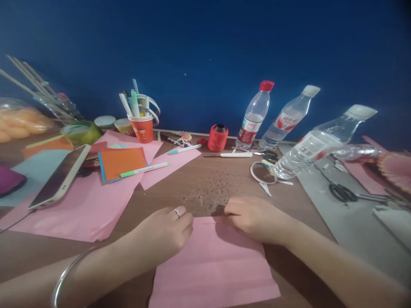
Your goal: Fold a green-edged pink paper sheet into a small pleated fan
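A sheet of pink paper [215, 265] lies on the brown table in front of me, with faint creases across it and a narrow fold along its far edge. My left hand [171, 229], with a ring on one finger, is closed at the far left corner of this sheet. At the far right corner my right hand [253, 218] is closed on the same edge. The fingertips of both hands are partly hidden. Just beyond the folded edge, many small dark specks [216, 186] are scattered on the table.
Left are pink sheets [80, 209], orange paper [123, 164], a phone [61, 177] and a red paper cup of pens [142, 129]. Behind stand a red thread spool [218, 137] and a red-capped bottle [255, 117]. Right are a tape roll [253, 173], a large bottle [317, 145] and scissors [343, 193].
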Demonstrator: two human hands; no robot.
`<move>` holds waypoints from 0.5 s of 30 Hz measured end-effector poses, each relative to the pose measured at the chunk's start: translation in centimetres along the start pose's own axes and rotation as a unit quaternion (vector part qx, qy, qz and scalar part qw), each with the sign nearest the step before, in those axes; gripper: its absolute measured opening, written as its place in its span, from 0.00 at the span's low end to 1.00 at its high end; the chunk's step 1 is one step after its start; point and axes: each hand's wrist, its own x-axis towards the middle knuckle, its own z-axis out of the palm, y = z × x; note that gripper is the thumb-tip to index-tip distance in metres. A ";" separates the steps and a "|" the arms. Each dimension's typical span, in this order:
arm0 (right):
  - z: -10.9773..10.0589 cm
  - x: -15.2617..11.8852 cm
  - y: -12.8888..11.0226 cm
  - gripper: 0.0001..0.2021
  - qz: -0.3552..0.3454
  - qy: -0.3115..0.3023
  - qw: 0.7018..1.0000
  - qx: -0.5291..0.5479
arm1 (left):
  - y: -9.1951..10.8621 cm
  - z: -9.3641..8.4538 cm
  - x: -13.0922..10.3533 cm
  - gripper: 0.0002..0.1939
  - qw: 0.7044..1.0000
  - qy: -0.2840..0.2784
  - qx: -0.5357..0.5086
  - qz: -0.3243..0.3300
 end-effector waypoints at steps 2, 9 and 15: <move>0.0 0.0 -0.1 0.14 -0.012 -0.006 1.000 -0.007 | 0.1 -0.1 0.1 0.12 1.000 0.001 -0.003 0.000; 0.2 0.4 -0.6 0.13 -0.023 0.024 0.999 0.000 | 0.3 0.0 0.5 0.15 0.999 0.015 -0.007 -0.031; 0.1 0.5 -0.5 0.14 -0.024 0.022 0.999 0.036 | 0.2 0.1 0.2 0.17 0.998 0.030 -0.027 -0.041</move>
